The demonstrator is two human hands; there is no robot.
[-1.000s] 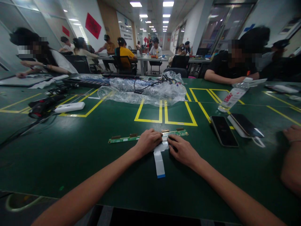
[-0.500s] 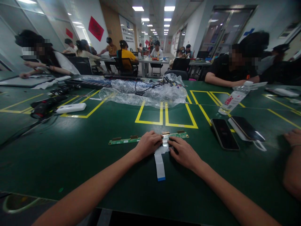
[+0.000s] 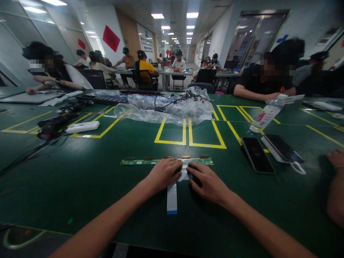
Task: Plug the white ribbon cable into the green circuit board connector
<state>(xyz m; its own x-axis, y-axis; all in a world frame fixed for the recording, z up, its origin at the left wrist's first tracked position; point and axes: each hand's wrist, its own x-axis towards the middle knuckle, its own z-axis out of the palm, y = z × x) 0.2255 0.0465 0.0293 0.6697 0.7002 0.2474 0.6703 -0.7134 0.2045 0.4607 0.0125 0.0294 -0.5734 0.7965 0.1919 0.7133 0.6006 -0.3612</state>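
A long, narrow green circuit board (image 3: 139, 162) lies crosswise on the table, with several brownish-gold tabs along its far edge. From its middle a white flat ribbon cable (image 3: 172, 200) runs toward me and ends in a blue strip. My left hand (image 3: 164, 173) is closed, its fingers pressed together at the spot where cable and board meet. Opposite it, my right hand (image 3: 208, 181) has curled fingers gripping the other side of that cable end. The fingers partly cover the joint, so I cannot tell whether the cable sits in its connector.
Clear plastic wrap (image 3: 185, 111) with black cables lies beyond the board. Two phones (image 3: 258, 154) and a tilted water bottle (image 3: 267, 116) are on the right. A white device (image 3: 83, 127) and a black-and-red object (image 3: 51, 129) lie left. Co-workers sit across the table; another person's arm (image 3: 335, 193) rests at right.
The board has turned to lie straighter and shifted slightly left. The cable's blue end has swung left and toward me. Both hands moved slightly left and remain at the cable joint.
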